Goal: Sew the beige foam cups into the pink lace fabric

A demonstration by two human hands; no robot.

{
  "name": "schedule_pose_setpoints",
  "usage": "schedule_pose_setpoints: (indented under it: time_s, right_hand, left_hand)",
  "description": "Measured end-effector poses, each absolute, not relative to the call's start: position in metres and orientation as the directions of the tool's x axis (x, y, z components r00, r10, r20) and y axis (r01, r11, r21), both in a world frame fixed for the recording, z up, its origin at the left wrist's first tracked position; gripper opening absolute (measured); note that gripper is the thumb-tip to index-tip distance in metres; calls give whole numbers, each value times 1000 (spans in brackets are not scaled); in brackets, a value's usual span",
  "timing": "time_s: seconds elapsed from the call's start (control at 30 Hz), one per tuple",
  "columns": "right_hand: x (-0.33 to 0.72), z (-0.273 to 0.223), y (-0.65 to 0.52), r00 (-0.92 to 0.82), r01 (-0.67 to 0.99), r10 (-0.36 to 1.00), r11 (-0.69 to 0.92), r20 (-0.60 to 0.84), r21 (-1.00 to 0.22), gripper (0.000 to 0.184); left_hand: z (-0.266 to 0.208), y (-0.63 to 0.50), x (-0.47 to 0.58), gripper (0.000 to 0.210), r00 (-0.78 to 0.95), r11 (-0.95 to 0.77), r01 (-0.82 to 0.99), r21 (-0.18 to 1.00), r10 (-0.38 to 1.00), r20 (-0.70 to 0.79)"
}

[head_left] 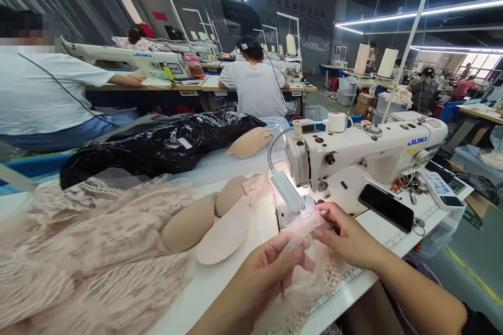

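Note:
My left hand [275, 267] is closed on a piece of pale pink lace fabric [304, 277], thumb against fingers. My right hand [346, 233] pinches the same sheer piece a little farther up, near the needle area of the white sewing machine [365, 144]. The fabric drapes from both hands over the front edge of the table. A small lamp [288, 191] on a bendy neck lights the spot just beyond my fingers. Left of my hands lie a pale foam cup [223, 233] and tan bra cups [190, 222].
Heaped pink lace [98, 261] covers the table's left side, with a black plastic bag [168, 141] behind it. A phone [386, 208], orange-handled scissors [395, 185] and keys [419, 226] lie right. Co-workers in white shirts [255, 86] sit ahead at other machines.

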State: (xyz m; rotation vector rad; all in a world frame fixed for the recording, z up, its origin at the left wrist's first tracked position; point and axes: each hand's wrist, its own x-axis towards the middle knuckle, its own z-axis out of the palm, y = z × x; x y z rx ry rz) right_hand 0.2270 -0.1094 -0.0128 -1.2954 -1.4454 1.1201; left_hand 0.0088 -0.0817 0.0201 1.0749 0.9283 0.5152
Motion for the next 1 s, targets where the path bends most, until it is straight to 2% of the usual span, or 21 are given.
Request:
schedule_pose_setpoints:
  time_s: [0.1, 0.17, 0.2, 0.27, 0.33, 0.37, 0.43, 0.5, 0.57, 0.63, 0.67, 0.7, 0.73, 0.77, 0.8, 0.87, 0.9, 0.93, 1.0]
  right_hand:
    - [232, -9, -101, -138, 179, 988, -51, -76, -983, 43]
    - [241, -5, -98, -99, 375, 994, -10, -50, -927, 31]
    - [247, -3, -96, -71, 528, 997, 18, -23, -849, 28]
    - [257, 0, -95, -18, 806, 998, 54, 66, -590, 28]
    - [263, -1, -95, -21, 920, 980, 97, 199, -381, 28]
    - [262, -2, -96, -57, 924, 965, 149, 257, -353, 29]
    - [256, -6, -97, -155, 854, 938, 286, 312, -435, 35]
    - [246, -9, -96, -192, 708, 945, 321, 266, -629, 37]
    - [237, -11, -91, -183, 551, 975, 208, 127, -808, 27]
    - [231, -10, -84, -174, 497, 985, 93, 6, -863, 13]
    - [229, -9, -80, -172, 527, 985, 75, -19, -847, 7]
    - [228, -8, -75, -169, 584, 985, 80, -25, -808, 6]
    - [227, -8, -71, -166, 653, 986, 95, -19, -752, 7]
    - [226, -8, -67, -165, 717, 986, 112, -12, -688, 9]
    - [225, -9, -64, -164, 774, 987, 124, -7, -621, 9]
    - [222, -12, -58, -151, 857, 988, 134, 5, -497, 7]
    - [220, -14, -56, -141, 884, 990, 131, 12, -448, 7]
    - [220, -16, -54, -128, 902, 992, 126, 21, -413, 7]
    - [220, -18, -50, -107, 917, 994, 113, 37, -383, 8]
  left_hand:
    - [16, -79, 8, 60, 555, 384, 124, 915, 737, -385]
    - [12, -76, 7, 63, 558, 343, 168, 924, 740, -376]
    - [10, -74, 7, 63, 553, 323, 186, 928, 746, -371]
    - [6, -72, 8, 63, 536, 291, 213, 933, 763, -361]
    - [2, -70, 10, 65, 528, 274, 227, 934, 771, -355]
    - [1, -71, 12, 66, 530, 273, 221, 936, 773, -350]
    - [-1, -72, 14, 67, 542, 289, 192, 938, 765, -347]
    - [-3, -73, 14, 66, 558, 322, 162, 933, 750, -356]
    - [-7, -71, 9, 66, 573, 307, 190, 933, 737, -359]
    - [-13, -64, -1, 59, 540, 108, 317, 942, 796, -274]
    - [-16, -60, -6, 50, 503, -77, 405, 911, 851, -151]
    - [-20, -56, -10, 36, 473, -289, 494, 820, 881, 25]
    - [-24, -52, -12, 21, 475, -483, 563, 670, 853, 216]
    - [-28, -48, -13, 16, 515, -634, 588, 503, 773, 371]
    - [-32, -45, -11, 27, 584, -747, 566, 348, 662, 471]
    - [-39, -40, -4, 36, 740, -884, 446, 139, 452, 499]
    - [-41, -39, 0, 37, 795, -912, 399, 94, 395, 460]
    - [-42, -37, 4, 37, 829, -921, 382, 79, 379, 412]
    - [-39, -34, 9, 35, 847, -901, 422, 102, 432, 310]
